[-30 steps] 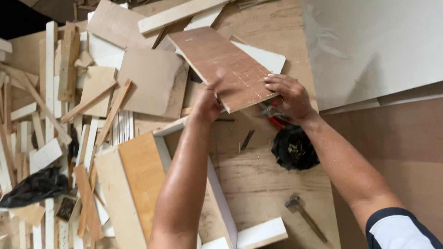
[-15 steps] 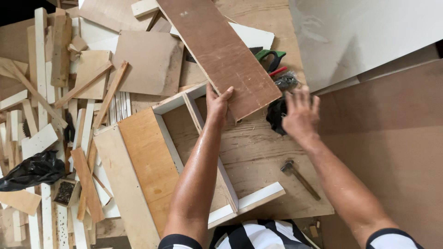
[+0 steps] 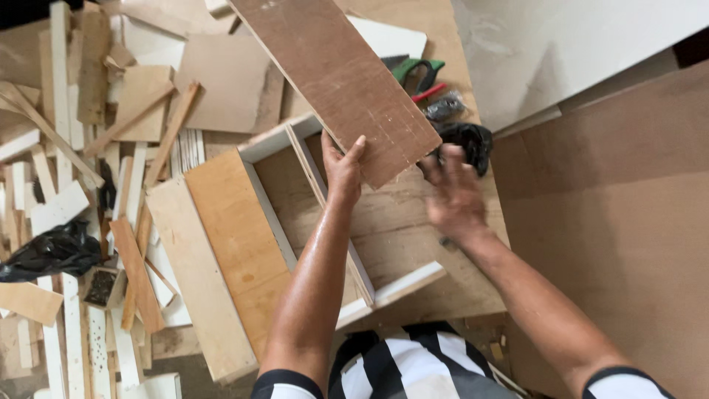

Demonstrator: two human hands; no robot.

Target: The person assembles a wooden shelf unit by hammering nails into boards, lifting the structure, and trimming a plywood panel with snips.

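Above a cluttered plywood tabletop [image 3: 413, 244], seen from a head-worn camera. Left hand [image 3: 344, 168] closed on the lower edge of a long reddish-brown board [image 3: 336, 74], thumb on its face, fingers hidden behind it. Board held tilted and lifted clear of the tabletop, running from the top of the frame down toward the right, its near corner just beside the right hand [image 3: 454, 193]. Right hand blurred, fingers spread loosely, apparently holding nothing and near the board's lower right edge; contact with it impossible to tell.

Directly under the board and the left forearm, an open wooden box frame [image 3: 325, 222] with white-edged walls and an upright divider, lying flat on the tabletop. Just left of the frame, an orange-toned panel [image 3: 236, 229] resting against a paler plank [image 3: 188, 273]. Beyond the right hand, a green-handled saw [image 3: 415, 72], a small clear bag [image 3: 444, 107] and a black bundle [image 3: 467, 139] grouped close together. Far left, a heap of offcuts and slats [image 3: 66, 148], with a black plastic bag [image 3: 48, 251] among them.
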